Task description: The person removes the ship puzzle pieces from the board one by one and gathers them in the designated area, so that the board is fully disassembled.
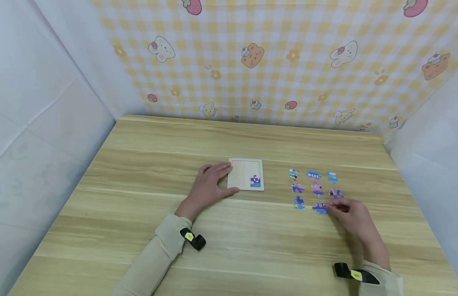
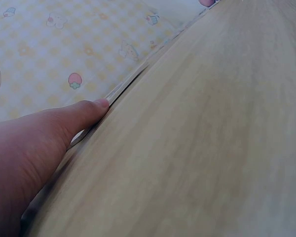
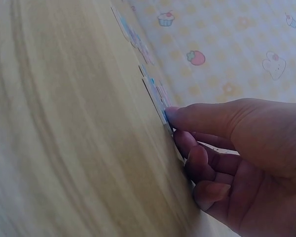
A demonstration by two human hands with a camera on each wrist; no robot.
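A square wooden puzzle tray [image 1: 243, 174] lies on the table, with one purple and blue puzzle piece sitting in its lower right corner [image 1: 255, 181]. My left hand [image 1: 208, 185] rests at the tray's left side, fingers at the upper left edge and thumb [image 2: 89, 111] along the lower edge. To the right, several loose puzzle pieces [image 1: 317, 189] are laid out in rows. With thumb and index finger, my right hand [image 1: 352, 216] pinches the right end of a purple-blue puzzle piece [image 1: 319, 208] in the nearest row. Its other fingers [image 3: 209, 192] are curled beneath.
The light wooden table [image 1: 229, 246] carries everything. Behind it hangs a yellow checked cloth [image 1: 273, 74] printed with cartoon animals. White sheets [image 1: 47, 102] close off the left and right sides. A black wrist camera [image 1: 193, 239] is strapped to each wrist.
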